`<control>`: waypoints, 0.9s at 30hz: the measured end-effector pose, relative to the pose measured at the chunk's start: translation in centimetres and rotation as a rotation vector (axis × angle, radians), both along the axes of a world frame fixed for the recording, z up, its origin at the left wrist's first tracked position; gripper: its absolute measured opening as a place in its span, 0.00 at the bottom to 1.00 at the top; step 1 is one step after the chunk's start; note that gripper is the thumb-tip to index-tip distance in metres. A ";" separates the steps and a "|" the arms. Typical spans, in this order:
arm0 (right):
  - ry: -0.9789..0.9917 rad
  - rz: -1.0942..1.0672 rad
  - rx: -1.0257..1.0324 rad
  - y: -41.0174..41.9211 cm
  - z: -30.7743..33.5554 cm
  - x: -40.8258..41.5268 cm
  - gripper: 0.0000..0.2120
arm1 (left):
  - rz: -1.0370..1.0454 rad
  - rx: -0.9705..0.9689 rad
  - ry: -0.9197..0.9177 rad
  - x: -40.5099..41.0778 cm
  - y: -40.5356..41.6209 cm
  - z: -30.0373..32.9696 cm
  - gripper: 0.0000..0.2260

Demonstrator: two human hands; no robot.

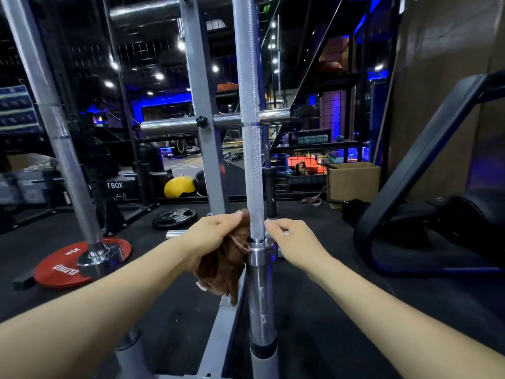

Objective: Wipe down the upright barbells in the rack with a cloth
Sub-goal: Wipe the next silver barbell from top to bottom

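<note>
Beside one upright barbell (252, 165), left hand (216, 233) with one brown cloth (224, 263)

L hand (216, 233) fingers curled, gripping; R hand (293, 240) fingers bent, arms extended.

Red plate (58, 265), yellow ball (179, 187), cardboard box (352, 181) on floor

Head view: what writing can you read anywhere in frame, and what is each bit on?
"T BOX": white letters on the black box at the back left; its start is hidden behind a post.
"ELEIKO": my best reading of the white letters, seen upside down, on the red plate.
"25": apparently, also on the red plate; small and inverted, not certain.
Blue poster at far left: too blurred to read.
</note>
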State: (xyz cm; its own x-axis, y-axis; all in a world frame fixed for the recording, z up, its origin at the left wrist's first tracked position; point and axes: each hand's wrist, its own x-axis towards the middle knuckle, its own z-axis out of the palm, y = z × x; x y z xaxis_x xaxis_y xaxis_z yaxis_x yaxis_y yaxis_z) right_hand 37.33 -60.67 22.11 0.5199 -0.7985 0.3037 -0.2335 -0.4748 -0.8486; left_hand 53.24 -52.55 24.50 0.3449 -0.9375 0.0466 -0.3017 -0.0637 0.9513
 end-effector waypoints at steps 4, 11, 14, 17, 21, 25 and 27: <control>0.007 -0.009 -0.012 -0.2 -0.1 0.1 0.19 | -0.080 -0.035 -0.239 -0.2 0.4 -0.2 0.08; 0.007 -0.035 -0.003 -0.4 -0.3 0.1 0.17 | 0.015 -0.038 -0.808 0.7 -1.3 0.3 0.06; 0.023 -0.037 -0.036 -0.1 -0.4 0.0 0.17 | -0.003 0.068 -0.935 0.5 -2.5 1.0 0.13; 0.050 -0.028 -0.102 0.2 -0.5 0.0 0.19 | -0.103 0.081 -0.902 0.3 -2.1 1.5 0.10; 0.048 -0.024 -0.153 0.4 -0.5 -0.2 0.23 | -0.134 0.086 -0.455 0.5 -0.4 1.1 0.11; 0.035 -0.012 -0.174 0.4 -0.7 -0.3 0.25 | 0.055 0.094 -0.109 -0.2 -0.7 0.7 0.21; 0.037 -0.016 -0.184 0.5 -0.8 -0.2 0.25 | 0.077 0.057 -0.243 -0.6 -1.3 0.7 0.18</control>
State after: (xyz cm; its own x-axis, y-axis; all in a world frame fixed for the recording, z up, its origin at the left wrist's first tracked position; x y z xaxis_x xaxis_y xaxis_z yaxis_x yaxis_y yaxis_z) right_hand 37.15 -60.18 21.31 0.5207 -0.7394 0.4267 -0.2715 -0.6173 -0.7384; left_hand 52.69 -53.86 25.18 0.4006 -0.9124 0.0846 -0.5130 -0.1468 0.8457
